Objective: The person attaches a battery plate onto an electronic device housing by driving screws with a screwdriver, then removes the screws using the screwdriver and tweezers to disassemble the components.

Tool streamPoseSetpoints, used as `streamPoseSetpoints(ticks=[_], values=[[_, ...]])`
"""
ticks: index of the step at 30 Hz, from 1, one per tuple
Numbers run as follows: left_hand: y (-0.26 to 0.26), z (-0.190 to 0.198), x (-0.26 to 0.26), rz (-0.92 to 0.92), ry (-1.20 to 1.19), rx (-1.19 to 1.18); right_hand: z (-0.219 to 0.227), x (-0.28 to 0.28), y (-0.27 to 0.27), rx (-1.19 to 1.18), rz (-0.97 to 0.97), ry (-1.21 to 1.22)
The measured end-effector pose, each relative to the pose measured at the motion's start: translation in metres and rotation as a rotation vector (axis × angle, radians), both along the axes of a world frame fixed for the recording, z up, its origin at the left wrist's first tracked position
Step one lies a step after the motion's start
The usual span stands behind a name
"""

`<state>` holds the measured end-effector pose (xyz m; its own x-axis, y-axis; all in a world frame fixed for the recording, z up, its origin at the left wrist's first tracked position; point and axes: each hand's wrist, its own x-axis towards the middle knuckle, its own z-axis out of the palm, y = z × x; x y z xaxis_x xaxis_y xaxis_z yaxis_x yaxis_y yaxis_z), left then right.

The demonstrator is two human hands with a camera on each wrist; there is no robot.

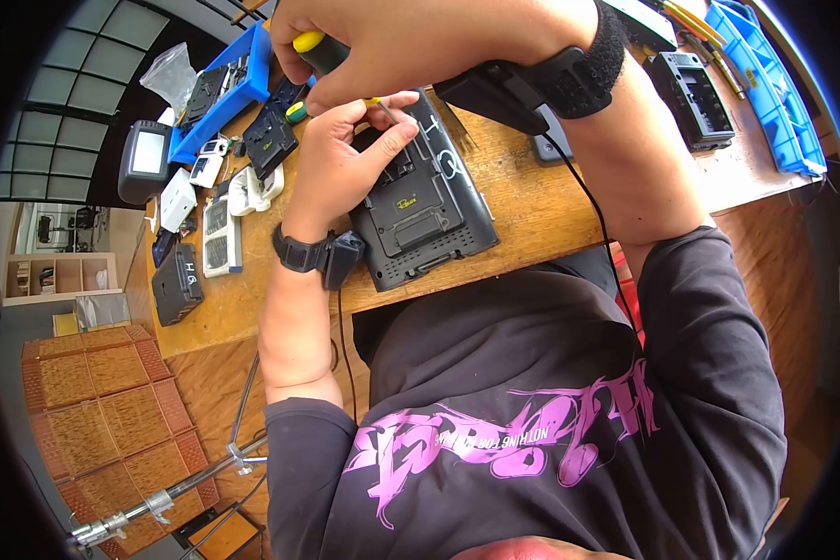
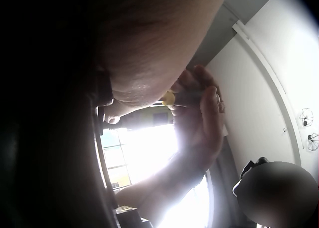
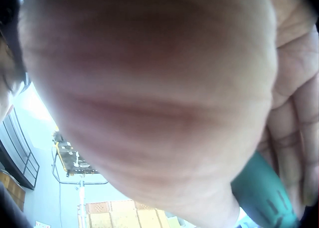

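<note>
In the head view a black device (image 1: 411,210) with a battery-style plate lies on the wooden table. My right hand (image 1: 392,42), above its far end, grips a screwdriver (image 1: 323,54) with a dark green and yellow handle. My left hand (image 1: 345,163) rests over the device's left side, thumb and fingers around the screwdriver's thin shaft near the surface. The right wrist view shows the green handle (image 3: 264,190) against the palm; the left wrist view shows the right hand (image 2: 199,118) around the handle. The screwdriver's tip cannot be made out.
Left on the table (image 1: 252,313) are white adapters, a black box (image 1: 177,285), a small-screen device (image 1: 147,161) and a blue bin (image 1: 217,135) of parts. At the right stand an opened black case (image 1: 693,101) and a blue tray (image 1: 765,93). Cables hang from both wrists.
</note>
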<state>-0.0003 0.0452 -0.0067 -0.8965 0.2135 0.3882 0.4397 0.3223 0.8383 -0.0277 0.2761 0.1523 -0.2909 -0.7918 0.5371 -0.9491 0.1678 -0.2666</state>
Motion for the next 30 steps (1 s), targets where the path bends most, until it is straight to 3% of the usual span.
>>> streamPoseSetpoints(ticks=[1, 3, 6, 9, 13, 19, 22, 24, 28, 30], values=[[-0.001, -0.001, -0.001, 0.000, -0.001, -0.001, 0.006, 0.000, -0.002, -0.001, 0.000, -0.001], [-0.004, -0.004, -0.003, 0.006, 0.030, -0.019, 0.026, -0.001, -0.008, 0.274, -0.108, -0.289], [-0.005, 0.000, -0.002, 0.037, -0.063, -0.134, 0.015, -0.020, -0.007, 0.226, 0.035, -0.220], [-0.003, 0.000, -0.002, 0.024, -0.059, -0.100, 0.014, -0.022, 0.000, 0.185, 0.086, -0.188], [0.001, 0.007, 0.002, 0.055, -0.060, -0.138, 0.020, -0.016, -0.002, 0.248, 0.012, -0.219], [0.001, 0.005, 0.002, 0.049, -0.046, -0.125, 0.015, -0.015, 0.003, 0.155, 0.025, -0.203], [0.001, 0.005, 0.002, 0.048, -0.023, -0.130, 0.022, -0.006, -0.002, 0.221, -0.034, -0.216], [0.001, 0.005, 0.002, 0.048, -0.020, -0.125, 0.029, 0.005, -0.007, 0.284, -0.175, -0.241], [0.001, 0.005, 0.002, 0.045, -0.027, -0.112, 0.013, 0.000, 0.000, 0.148, -0.145, -0.136], [-0.001, 0.003, 0.001, 0.043, -0.026, -0.131, 0.016, -0.019, -0.003, 0.233, 0.014, -0.206]])
